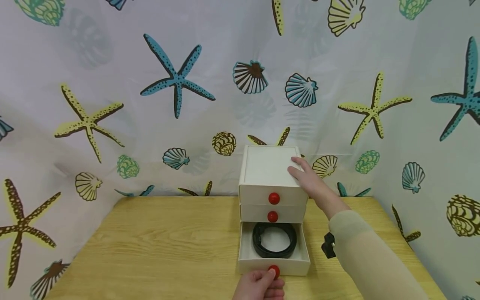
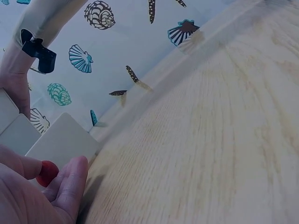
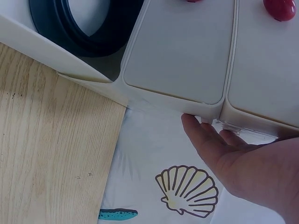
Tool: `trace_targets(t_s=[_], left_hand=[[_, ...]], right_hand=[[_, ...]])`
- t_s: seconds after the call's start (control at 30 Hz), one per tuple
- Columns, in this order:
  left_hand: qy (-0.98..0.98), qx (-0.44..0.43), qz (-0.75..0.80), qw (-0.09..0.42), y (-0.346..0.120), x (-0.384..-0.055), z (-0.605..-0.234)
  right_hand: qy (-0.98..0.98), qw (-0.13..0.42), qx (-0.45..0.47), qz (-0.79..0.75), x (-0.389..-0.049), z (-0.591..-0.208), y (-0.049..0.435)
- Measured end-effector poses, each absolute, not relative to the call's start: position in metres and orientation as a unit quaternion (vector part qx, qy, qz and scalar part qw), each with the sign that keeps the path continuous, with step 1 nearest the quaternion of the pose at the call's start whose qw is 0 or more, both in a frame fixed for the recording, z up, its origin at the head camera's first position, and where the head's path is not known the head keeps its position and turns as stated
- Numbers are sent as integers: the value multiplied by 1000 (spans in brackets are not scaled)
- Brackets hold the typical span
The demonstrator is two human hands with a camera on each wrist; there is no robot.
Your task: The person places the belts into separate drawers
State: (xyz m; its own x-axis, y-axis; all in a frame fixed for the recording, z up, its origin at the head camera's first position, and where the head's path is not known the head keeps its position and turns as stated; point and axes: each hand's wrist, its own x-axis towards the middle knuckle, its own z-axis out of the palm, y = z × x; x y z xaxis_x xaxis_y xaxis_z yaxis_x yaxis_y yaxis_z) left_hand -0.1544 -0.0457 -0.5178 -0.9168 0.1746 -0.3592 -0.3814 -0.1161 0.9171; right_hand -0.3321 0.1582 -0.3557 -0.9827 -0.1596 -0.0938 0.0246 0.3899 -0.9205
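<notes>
A white unit of stacked drawers stands near the back of the table, with round red knobs on its fronts. Its bottom drawer is pulled out, and a black coiled band lies inside. My left hand pinches the bottom drawer's red knob between thumb and fingers. Against the unit's upper right side rests my right hand, two of its digits reaching over the top edge. In the right wrist view its fingers lie extended along the side wall.
The upper drawers, with red knobs, are closed. A wooden table spreads to both sides of the unit. Behind it hangs a white curtain printed with shells and starfish. A small black device is worn at the right wrist.
</notes>
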Motion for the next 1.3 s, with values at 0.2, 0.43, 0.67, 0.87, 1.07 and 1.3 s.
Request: trace_targets(t_s=[0.2, 0.43, 0.67, 0.87, 1.07, 1.3], left_hand=[[630, -90, 748, 189, -45, -162, -516], [626, -96, 750, 193, -43, -174, -514], [623, -109, 751, 188, -39, -184, -511], [618, -114, 758, 173, -35, -189, -510], [612, -103, 767, 162, -34, -195, -511], [609, -102, 770, 160, -34, -203, -513]], right_hand=[[830, 81, -43, -549, -333, -358, 158], [835, 77, -42, -543, -333, -358, 157], [834, 75, -32, -546, -336, -359, 157], [831, 77, -35, -549, -334, -357, 157], [832, 80, -35, -548, -334, -356, 158], [832, 76, -43, -548, -334, -356, 157]])
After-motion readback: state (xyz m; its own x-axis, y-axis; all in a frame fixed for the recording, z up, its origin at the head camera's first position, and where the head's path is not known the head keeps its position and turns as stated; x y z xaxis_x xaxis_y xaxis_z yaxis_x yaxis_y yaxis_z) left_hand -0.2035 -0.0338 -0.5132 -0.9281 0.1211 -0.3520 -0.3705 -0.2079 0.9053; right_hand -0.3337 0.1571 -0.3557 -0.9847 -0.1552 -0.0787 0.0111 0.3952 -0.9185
